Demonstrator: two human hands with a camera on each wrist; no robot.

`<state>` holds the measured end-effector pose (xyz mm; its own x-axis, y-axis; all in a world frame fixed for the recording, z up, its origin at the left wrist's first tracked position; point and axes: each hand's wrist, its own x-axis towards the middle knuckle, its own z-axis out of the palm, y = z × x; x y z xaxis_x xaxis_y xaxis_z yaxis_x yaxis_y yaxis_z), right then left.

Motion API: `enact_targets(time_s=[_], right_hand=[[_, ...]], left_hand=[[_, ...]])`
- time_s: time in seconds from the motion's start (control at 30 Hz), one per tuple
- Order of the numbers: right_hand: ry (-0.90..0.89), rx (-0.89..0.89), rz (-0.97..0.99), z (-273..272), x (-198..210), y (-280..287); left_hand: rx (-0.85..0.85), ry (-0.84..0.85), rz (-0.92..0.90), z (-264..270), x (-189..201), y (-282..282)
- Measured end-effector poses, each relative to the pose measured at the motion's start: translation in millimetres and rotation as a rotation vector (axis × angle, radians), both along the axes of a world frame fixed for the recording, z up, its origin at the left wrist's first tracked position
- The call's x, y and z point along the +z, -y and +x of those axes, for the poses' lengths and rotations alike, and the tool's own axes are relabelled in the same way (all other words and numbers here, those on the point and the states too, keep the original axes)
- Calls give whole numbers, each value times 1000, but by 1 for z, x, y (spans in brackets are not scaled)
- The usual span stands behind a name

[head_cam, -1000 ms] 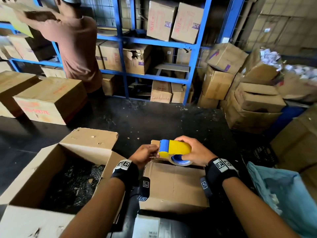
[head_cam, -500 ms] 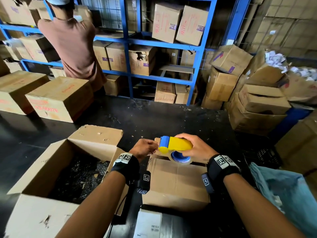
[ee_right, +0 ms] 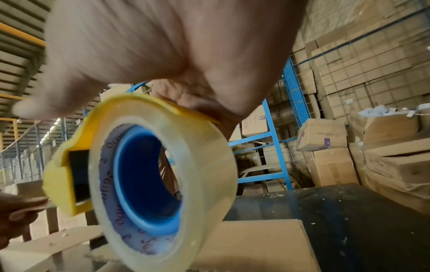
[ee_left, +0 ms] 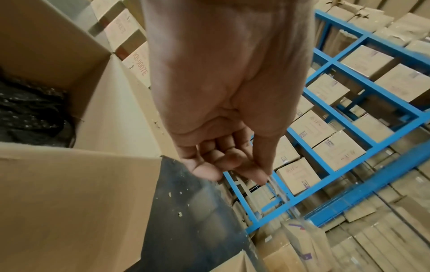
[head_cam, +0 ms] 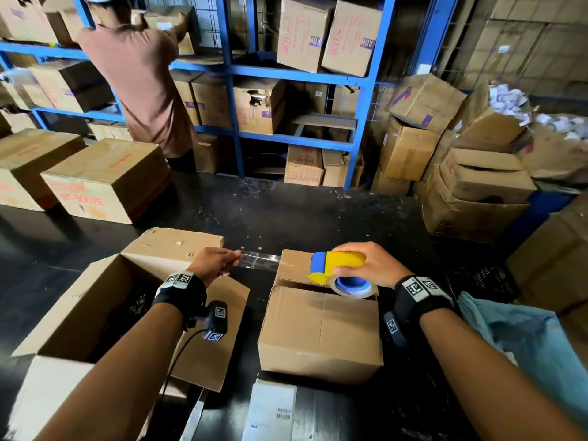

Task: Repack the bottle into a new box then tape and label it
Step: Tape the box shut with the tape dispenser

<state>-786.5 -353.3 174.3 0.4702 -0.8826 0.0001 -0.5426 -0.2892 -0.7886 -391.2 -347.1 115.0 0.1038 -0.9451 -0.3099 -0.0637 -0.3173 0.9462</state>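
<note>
A small closed cardboard box (head_cam: 321,332) sits on the black table in front of me. My right hand (head_cam: 366,265) grips a yellow and blue tape dispenser (head_cam: 337,265) with a clear tape roll (ee_right: 163,180), held over the box's far flap. A strip of clear tape (head_cam: 259,260) stretches left from the dispenser. My left hand (head_cam: 216,262) pinches the strip's free end (ee_left: 271,181) between thumb and fingers, in the air left of the box. The bottle is not visible.
A large open box (head_cam: 95,300) holding black wrapping (ee_left: 30,114) stands at my left. A white label sheet (head_cam: 270,409) lies near the table's front edge. A blue bag (head_cam: 525,342) is at right. Another person (head_cam: 143,78) works at blue shelves (head_cam: 292,74) beyond the table.
My left hand has moved left away from the dispenser, drawing out a strip of clear tape. The right hand still holds the dispenser over the box.
</note>
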Motion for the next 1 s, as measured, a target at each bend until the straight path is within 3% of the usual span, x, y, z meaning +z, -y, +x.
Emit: enact_targets(time_s=[0.33,0.83,1.0], right_hand=[[-142,52,27,10,-32,16],[-372,118,-69,3,-51,27],[-399,144,-71,1,-51,28]], left_hand=[[-21,388,-49,-6,-36,5],[-32,362,91,-21,-79,12],[-2,284,131,-29,-98,8]])
